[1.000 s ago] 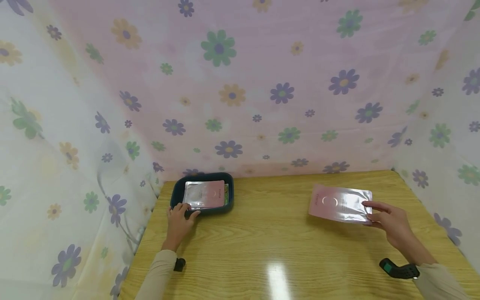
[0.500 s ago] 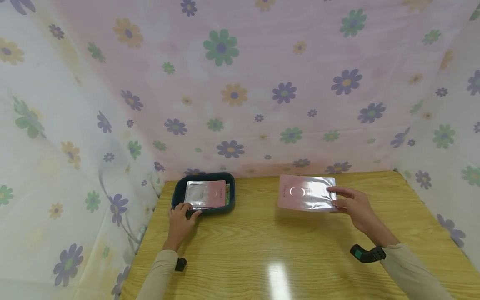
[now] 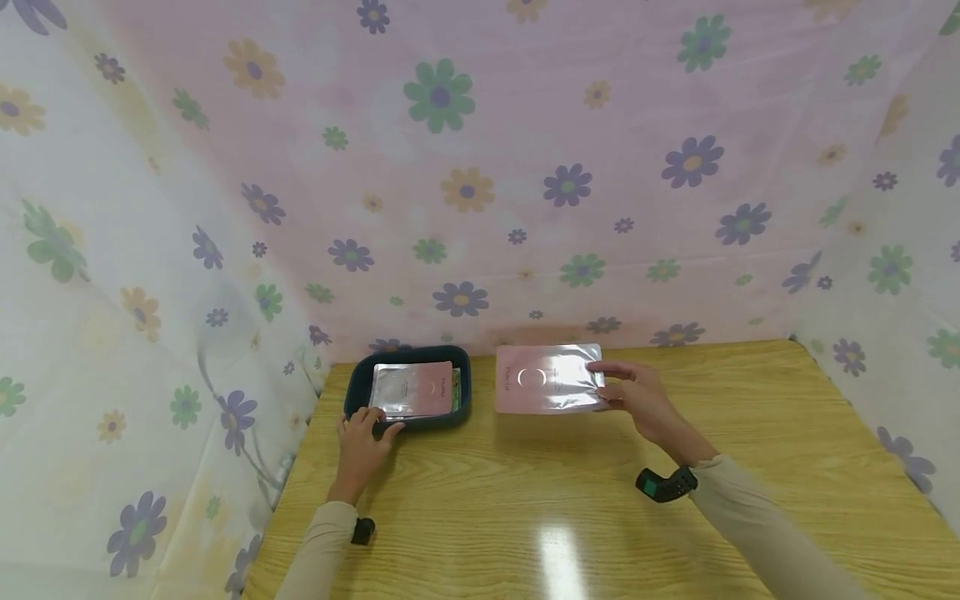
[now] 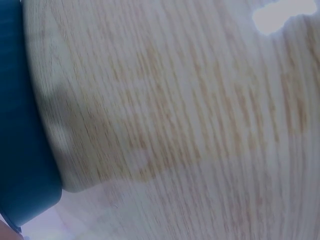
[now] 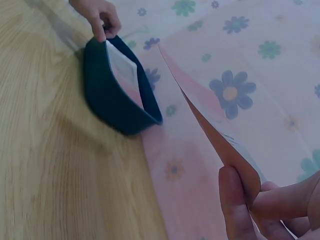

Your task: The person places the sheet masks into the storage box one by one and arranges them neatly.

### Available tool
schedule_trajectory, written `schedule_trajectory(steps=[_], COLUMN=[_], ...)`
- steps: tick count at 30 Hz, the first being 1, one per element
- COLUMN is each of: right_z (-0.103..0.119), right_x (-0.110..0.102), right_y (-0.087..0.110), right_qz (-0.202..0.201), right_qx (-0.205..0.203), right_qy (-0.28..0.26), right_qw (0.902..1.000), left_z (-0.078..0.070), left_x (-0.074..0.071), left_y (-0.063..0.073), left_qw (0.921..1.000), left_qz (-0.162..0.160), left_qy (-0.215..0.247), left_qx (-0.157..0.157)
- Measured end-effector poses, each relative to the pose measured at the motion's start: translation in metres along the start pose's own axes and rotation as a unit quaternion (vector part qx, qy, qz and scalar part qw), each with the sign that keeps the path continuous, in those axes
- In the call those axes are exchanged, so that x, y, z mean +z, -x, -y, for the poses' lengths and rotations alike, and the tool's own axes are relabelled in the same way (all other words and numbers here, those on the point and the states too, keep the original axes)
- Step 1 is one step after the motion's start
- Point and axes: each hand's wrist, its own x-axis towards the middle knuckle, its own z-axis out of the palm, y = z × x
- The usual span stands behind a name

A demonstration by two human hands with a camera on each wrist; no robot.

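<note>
Raised above the table, a pink and silver foil sachet (image 3: pixel 525 392) is pinched at its right edge between the thumb and fingers of my right hand (image 3: pixel 637 402). The right wrist view shows the same sachet (image 5: pixel 215 132) nearly edge-on. At the left stands a dark teal basket (image 3: pixel 427 423), holding another pink and silver sachet (image 3: pixel 412 390) and a green packet (image 3: pixel 455 389) mostly hidden under it. My left hand (image 3: pixel 362 450) grips the basket's near left rim, thumb outside. The left wrist view has mostly the basket's wall (image 4: pixel 25 125).
The wooden table (image 3: pixel 465 517) runs up to a flowered cloth (image 3: pixel 510 208) at the back, with more cloth on both sides. A dark band (image 3: pixel 667 485) with a camera circles the right wrist. A cable lies behind the left cloth.
My right hand has carried the sachet leftward across the table, closer to the basket. My left hand has stayed on the basket's rim.
</note>
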Motion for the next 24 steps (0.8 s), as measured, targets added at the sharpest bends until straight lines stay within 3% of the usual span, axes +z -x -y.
schedule_trajectory(steps=[24], right_z=[-0.014], right_x=[0.132], right_y=[-0.075], right_qz=[-0.006], right_qx=[0.043], right_qy=[-0.085], right_qw=[0.9954], left_z=[-0.007], left_x=[-0.003], left_y=[-0.002], left_qw=[0.9991], left_qz=[-0.033], left_qy=[-0.001], left_qx=[0.028])
